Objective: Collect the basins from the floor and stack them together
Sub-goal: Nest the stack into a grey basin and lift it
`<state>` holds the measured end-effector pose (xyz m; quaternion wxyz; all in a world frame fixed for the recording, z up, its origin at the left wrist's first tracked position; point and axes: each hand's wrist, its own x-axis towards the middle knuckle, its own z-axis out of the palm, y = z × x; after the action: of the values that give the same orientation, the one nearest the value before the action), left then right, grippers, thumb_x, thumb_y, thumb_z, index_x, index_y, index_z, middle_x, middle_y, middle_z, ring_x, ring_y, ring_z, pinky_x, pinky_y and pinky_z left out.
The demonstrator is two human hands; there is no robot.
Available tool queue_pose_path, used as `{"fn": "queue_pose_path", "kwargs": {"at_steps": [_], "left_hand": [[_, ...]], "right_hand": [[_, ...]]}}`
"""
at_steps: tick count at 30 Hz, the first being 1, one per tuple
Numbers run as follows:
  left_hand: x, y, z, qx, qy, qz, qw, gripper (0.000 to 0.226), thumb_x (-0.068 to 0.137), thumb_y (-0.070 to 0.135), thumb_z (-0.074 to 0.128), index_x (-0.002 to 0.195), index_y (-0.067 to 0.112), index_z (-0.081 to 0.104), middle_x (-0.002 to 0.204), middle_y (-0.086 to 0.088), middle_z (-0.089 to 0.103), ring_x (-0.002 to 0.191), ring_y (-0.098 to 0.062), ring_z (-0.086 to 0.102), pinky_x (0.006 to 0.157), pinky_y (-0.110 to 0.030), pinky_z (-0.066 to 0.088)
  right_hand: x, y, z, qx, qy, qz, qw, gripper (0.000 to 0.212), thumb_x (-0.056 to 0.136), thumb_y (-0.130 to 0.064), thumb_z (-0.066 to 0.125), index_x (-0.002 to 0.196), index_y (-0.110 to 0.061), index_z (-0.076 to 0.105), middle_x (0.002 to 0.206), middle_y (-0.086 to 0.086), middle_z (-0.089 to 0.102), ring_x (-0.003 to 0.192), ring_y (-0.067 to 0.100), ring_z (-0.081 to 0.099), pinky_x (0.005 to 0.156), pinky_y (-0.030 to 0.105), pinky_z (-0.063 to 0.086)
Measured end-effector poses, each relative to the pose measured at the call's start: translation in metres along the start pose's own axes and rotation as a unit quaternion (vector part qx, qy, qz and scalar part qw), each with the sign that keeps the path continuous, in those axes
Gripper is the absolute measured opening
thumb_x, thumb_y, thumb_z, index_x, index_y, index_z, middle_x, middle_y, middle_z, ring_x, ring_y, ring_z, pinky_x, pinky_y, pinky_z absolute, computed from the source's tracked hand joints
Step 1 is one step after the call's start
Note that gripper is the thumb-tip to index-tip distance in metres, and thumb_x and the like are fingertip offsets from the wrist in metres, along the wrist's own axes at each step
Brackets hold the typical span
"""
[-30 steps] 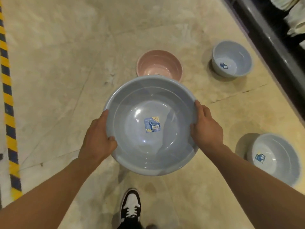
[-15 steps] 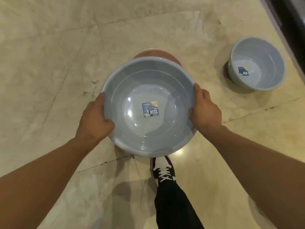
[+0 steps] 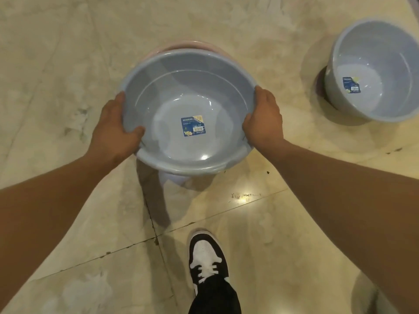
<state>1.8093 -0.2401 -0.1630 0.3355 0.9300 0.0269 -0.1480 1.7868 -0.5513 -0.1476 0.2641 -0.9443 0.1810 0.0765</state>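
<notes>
I hold a large grey-blue basin (image 3: 172, 87) with a blue sticker in its bottom, in the middle of the head view. My left hand (image 3: 113, 130) grips its left rim and my right hand (image 3: 263, 118) grips its right rim. Directly beneath it lies a pink basin (image 3: 186, 44), almost fully covered; only a thin arc of its far rim shows. I cannot tell whether the two basins touch. Another grey-blue basin (image 3: 383, 64) with a sticker stands on the floor at the upper right.
The floor (image 3: 56, 64) is glossy beige marble tile with dark seams. My black-and-white sneaker (image 3: 207, 257) and dark trouser leg are at the bottom centre, behind the held basin.
I have stepped forward. The held basin has moved over the pink basin and lower, hiding nearly all of it. The third basin on the right has left the view.
</notes>
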Motion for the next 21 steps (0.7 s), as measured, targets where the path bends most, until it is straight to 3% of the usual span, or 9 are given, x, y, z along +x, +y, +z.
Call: {"fn": "queue_pose_path", "kwargs": {"at_steps": [4, 7, 13, 17, 21], "left_hand": [[0.023, -0.014, 0.016, 0.086, -0.022, -0.001, 0.996, 0.094, 0.084, 0.051, 0.062, 0.158, 0.023, 0.01, 0.159, -0.014, 0.026, 0.141, -0.035, 0.032, 0.111, -0.049, 0.032], [0.025, -0.026, 0.03, 0.154, -0.093, -0.033, 0.983, 0.108, 0.081, 0.049, 0.07, 0.158, 0.028, -0.002, 0.162, -0.016, 0.018, 0.144, -0.039, 0.028, 0.11, -0.056, 0.034], [-0.055, -0.026, 0.05, 0.167, -0.135, -0.018, 0.976, 0.112, 0.077, 0.059, 0.068, 0.157, 0.033, -0.005, 0.163, -0.012, 0.019, 0.14, -0.037, 0.037, 0.103, -0.053, 0.042], [-0.118, -0.024, 0.062, 0.16, -0.214, -0.036, 0.963, 0.11, 0.077, 0.054, 0.069, 0.157, 0.036, -0.005, 0.164, -0.005, 0.019, 0.142, -0.03, 0.036, 0.106, -0.047, 0.041], [-0.181, -0.004, 0.084, 0.19, -0.288, -0.013, 0.939, 0.1, 0.084, 0.043, 0.065, 0.157, 0.031, -0.003, 0.164, -0.006, 0.017, 0.148, -0.027, 0.022, 0.114, -0.044, 0.031]], "right_hand": [[0.027, 0.008, 0.014, -0.041, -0.042, 0.005, 0.998, 0.072, 0.089, -0.008, 0.049, 0.155, -0.014, 0.018, 0.163, 0.007, 0.013, 0.122, 0.038, 0.05, 0.09, 0.044, 0.048], [0.031, 0.02, 0.028, -0.093, -0.097, 0.006, 0.991, 0.088, 0.088, -0.007, 0.053, 0.158, -0.019, 0.001, 0.166, 0.0, -0.007, 0.113, 0.037, 0.053, 0.075, 0.036, 0.043], [-0.041, 0.065, 0.028, -0.121, -0.119, 0.057, 0.984, 0.091, 0.087, -0.007, 0.05, 0.157, -0.027, -0.004, 0.165, -0.009, -0.008, 0.091, 0.029, 0.056, 0.066, 0.032, 0.039], [-0.101, 0.093, 0.01, -0.132, -0.183, 0.112, 0.968, 0.093, 0.084, -0.012, 0.053, 0.156, -0.03, -0.003, 0.165, -0.013, -0.007, 0.117, 0.031, 0.052, 0.084, 0.037, 0.048], [-0.182, 0.135, -0.018, -0.119, -0.238, 0.18, 0.947, 0.085, 0.084, -0.02, 0.056, 0.155, -0.022, 0.009, 0.165, -0.009, -0.002, 0.132, 0.032, 0.042, 0.1, 0.047, 0.045]]}}
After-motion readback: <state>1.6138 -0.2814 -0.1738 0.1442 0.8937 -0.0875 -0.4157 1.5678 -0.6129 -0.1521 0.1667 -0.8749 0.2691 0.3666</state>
